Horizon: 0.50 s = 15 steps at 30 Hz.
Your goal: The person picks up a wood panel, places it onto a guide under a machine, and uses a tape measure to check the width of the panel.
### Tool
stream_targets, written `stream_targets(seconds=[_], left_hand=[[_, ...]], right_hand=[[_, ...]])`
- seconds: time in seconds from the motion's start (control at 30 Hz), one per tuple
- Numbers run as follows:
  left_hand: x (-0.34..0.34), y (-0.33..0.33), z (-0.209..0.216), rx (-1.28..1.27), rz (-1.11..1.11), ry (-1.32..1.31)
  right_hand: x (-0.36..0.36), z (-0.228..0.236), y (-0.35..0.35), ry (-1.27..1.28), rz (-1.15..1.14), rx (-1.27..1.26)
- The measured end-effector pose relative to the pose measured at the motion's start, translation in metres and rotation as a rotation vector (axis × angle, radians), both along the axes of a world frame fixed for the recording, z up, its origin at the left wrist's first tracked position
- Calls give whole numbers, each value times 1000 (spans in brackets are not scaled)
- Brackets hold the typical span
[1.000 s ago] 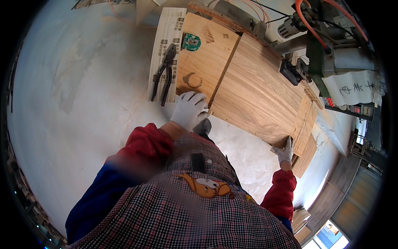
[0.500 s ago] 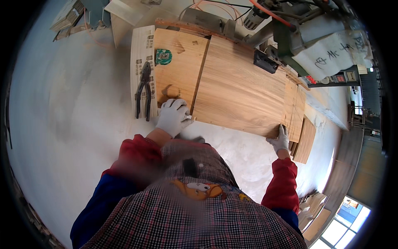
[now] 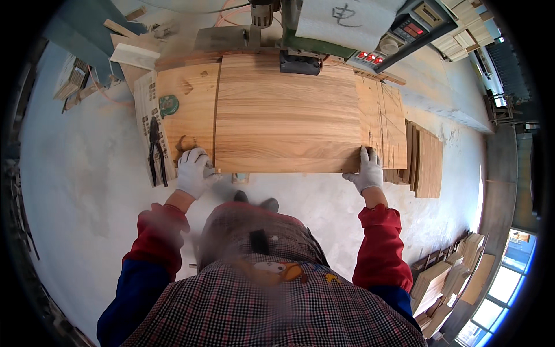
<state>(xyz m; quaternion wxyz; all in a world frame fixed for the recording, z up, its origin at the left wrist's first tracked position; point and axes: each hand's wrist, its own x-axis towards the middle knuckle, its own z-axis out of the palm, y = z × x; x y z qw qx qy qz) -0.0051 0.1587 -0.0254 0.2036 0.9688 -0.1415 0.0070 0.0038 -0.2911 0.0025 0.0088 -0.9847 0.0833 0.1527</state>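
A broad wooden panel (image 3: 289, 115) lies on a plywood work surface (image 3: 193, 110), its front edge toward me. My left hand (image 3: 195, 172), in a white glove, is closed with curled fingers at the panel's front left corner. A small pale bit shows at its fingertips, too small to name. At the front right corner my gloved right hand (image 3: 369, 170) grips the panel, fingers on top and thumb by the front edge. Black-handled pliers (image 3: 155, 151) and a green tape measure (image 3: 169, 105) lie left of the panel.
A machine head with a black block (image 3: 299, 63) stands over the panel's far edge. Right of it is a control box (image 3: 404, 34) with red lit displays. Stacked boards (image 3: 428, 162) stand at the right, with more wood pieces (image 3: 445, 283) lower right.
The view has turned, so the panel now appears level and farther left. Both hands stay at its front corners. My right fingers lie more on top of the panel.
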Motion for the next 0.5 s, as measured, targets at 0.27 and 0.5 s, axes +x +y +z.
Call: stream_targets(seconds=[0.27,0.5], left_hand=[[8,7,-3,29,-51,-41],[12,5,0,0,-42,44]], right_hand=[[8,9,-21,18,138,105],[7,12,-23,-7,119,106]])
